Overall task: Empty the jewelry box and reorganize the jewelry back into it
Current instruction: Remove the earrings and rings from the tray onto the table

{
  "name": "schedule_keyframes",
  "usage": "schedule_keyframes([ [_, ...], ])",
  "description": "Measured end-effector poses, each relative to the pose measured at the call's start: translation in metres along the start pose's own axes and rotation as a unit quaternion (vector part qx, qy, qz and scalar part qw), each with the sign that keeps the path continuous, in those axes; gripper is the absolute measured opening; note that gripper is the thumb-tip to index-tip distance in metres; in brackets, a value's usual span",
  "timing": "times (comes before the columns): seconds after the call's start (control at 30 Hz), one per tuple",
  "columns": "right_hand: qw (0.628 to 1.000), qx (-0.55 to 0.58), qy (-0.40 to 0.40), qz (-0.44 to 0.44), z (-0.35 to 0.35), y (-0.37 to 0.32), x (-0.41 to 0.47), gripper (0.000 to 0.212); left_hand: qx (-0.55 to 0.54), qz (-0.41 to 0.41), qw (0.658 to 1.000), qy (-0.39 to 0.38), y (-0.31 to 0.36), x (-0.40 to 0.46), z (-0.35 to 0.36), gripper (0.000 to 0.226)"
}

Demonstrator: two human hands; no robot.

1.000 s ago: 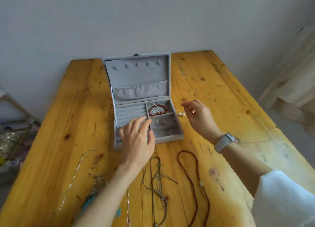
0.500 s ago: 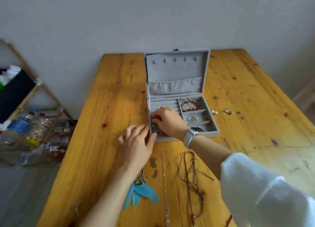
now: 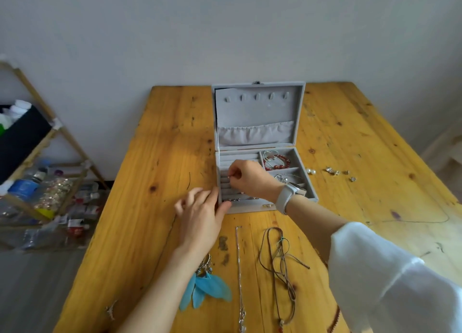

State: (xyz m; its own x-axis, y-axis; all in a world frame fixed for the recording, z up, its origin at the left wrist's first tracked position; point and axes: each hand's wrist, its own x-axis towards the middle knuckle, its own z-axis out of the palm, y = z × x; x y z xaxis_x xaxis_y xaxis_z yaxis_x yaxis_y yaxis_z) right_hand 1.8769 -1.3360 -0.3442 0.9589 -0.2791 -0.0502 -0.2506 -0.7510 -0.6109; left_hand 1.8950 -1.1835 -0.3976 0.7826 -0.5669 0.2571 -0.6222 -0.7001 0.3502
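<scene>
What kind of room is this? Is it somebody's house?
Probably a room in a home. There's a worn wooden table against a plain wall, an open jewelry box on it, and a bamboo shelf crowded with bottles.

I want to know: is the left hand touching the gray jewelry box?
Touching. In the head view the left hand's straight fingers press the jewelry box's front-left corner.

One view only, head cam, wide-angle. Sits above the near edge of the wooden table [image 3: 160, 172], looks fwd and down along its length toward the white wall [image 3: 225, 27] at the far end. Open jewelry box [image 3: 257, 112] lies about centre frame, near, within arm's reach; both forearms enter from the bottom. Edges bow from lens distortion. Left margin takes in a shelf rack [image 3: 37, 162] on the floor. No 2nd view, so no shared area.
</scene>
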Motion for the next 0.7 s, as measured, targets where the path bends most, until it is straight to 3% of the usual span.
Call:
schedule_keyframes([
  [0.13, 0.993, 0.087, 0.08, -0.001, -0.031, 0.021, -0.02, 0.011, -0.011, -0.017, 1.0, 0.008, 0.013, 0.008, -0.007, 0.046],
  [0.27, 0.981, 0.098, 0.162, 0.031, -0.072, 0.065, -0.05, 0.011, -0.032, 0.04, 0.997, 0.052, 0.051, 0.02, 0.003, 0.032],
  [0.5, 0.951, 0.046, 0.254, 0.169, -0.126, 0.171, -0.1, 0.01, -0.039, 0.152, 0.987, -0.026, 0.155, 0.031, 0.041, 0.043],
  [0.6, 0.943, 0.034, 0.251, 0.217, -0.133, 0.206, -0.104, 0.012, 0.036, 0.152, 0.985, -0.076, 0.173, 0.032, 0.063, 0.054],
  [0.7, 0.946, 0.029, 0.224, 0.232, -0.13, 0.226, -0.097, 0.011, 0.089, 0.147, 0.983, -0.07, 0.174, 0.028, 0.073, 0.06],
])
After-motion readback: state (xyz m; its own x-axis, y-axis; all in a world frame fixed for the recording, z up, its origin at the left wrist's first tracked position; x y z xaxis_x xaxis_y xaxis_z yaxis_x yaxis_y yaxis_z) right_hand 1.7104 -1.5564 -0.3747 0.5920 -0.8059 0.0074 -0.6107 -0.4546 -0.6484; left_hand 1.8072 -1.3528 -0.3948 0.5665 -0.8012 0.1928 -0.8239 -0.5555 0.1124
